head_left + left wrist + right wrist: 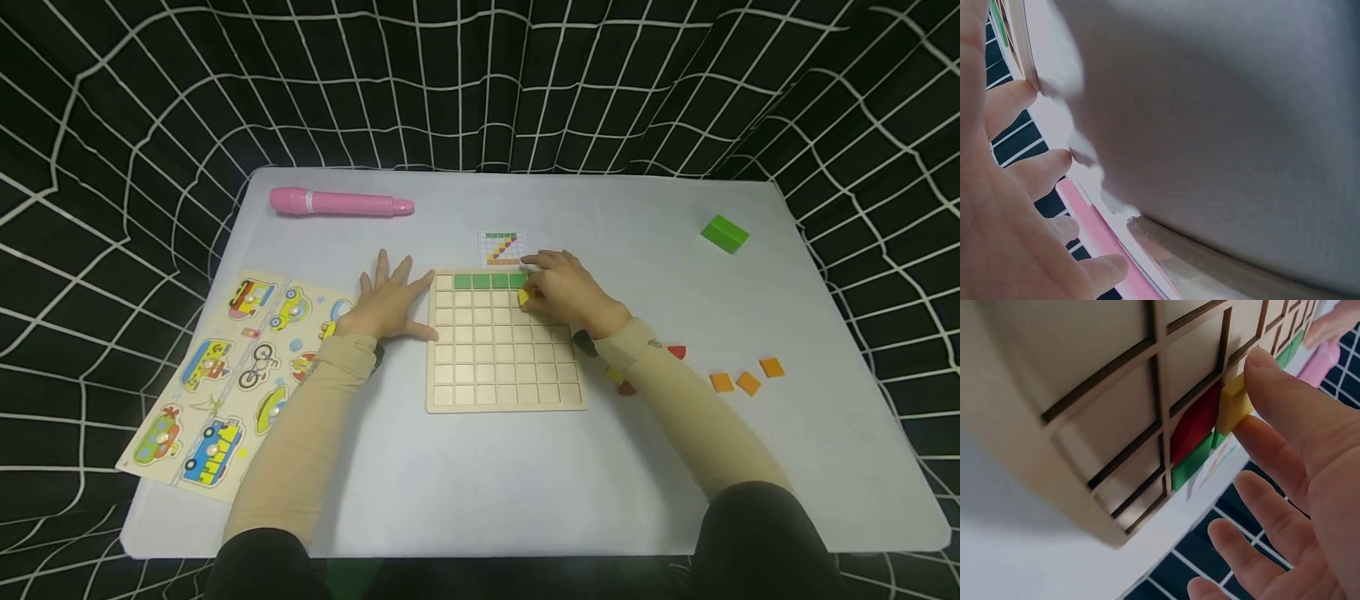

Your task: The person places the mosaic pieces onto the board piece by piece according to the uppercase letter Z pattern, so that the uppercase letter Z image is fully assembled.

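Observation:
A wooden grid board lies flat on the white table, with several green square tiles in its far row. My right hand pinches a small yellow tile between thumb and index finger, over the board's far right part. Right beside that tile, a red tile occupies a cell below the green row. My left hand is spread on the table, thumb and index finger at the board's left edge. A small printed card with a coloured grid pattern lies just beyond the board.
Left of the board lies a vehicle picture puzzle, partly under my left forearm. A pink microphone-shaped toy is at the far left, a green block at the far right. Orange tiles and red pieces lie near my right forearm.

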### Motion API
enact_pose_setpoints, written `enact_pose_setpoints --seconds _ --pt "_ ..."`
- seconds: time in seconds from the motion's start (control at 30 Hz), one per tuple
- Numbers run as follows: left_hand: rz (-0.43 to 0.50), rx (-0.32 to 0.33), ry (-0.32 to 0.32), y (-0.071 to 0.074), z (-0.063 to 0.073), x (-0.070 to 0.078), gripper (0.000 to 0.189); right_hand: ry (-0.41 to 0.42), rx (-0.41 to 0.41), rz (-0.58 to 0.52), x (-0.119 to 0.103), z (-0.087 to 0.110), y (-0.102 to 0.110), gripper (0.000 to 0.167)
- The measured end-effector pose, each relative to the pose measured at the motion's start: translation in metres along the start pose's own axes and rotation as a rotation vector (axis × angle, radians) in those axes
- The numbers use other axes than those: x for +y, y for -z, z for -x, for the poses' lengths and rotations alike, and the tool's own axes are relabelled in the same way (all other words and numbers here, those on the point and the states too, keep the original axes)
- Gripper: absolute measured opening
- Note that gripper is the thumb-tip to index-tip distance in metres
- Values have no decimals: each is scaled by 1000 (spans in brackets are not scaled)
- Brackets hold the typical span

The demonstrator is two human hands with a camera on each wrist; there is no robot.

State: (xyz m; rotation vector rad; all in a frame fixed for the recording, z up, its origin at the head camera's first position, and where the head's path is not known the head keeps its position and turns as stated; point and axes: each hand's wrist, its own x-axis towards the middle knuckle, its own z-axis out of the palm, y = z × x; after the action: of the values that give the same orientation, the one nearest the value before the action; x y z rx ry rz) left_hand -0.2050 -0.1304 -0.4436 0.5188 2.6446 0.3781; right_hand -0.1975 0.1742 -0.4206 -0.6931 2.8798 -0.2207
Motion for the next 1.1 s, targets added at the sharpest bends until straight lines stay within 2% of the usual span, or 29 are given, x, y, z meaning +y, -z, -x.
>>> enact_pose_setpoints --seconds 0.27,0.7,0.87,1.1 --pt "10 -13 1 -1 1 1 112 3 -19 37 -7 -6 -4 35" --pt "-8 -2 -11 -2 1 2 111 -15 31 22 -6 -3 -4 30" --pt "-2 -2 -10 -1 0 1 111 -23 76 -32 2 5 1 36" --pt "6 -6 -1 2 1 0 112 -65 74 -6 29 28 5 40"
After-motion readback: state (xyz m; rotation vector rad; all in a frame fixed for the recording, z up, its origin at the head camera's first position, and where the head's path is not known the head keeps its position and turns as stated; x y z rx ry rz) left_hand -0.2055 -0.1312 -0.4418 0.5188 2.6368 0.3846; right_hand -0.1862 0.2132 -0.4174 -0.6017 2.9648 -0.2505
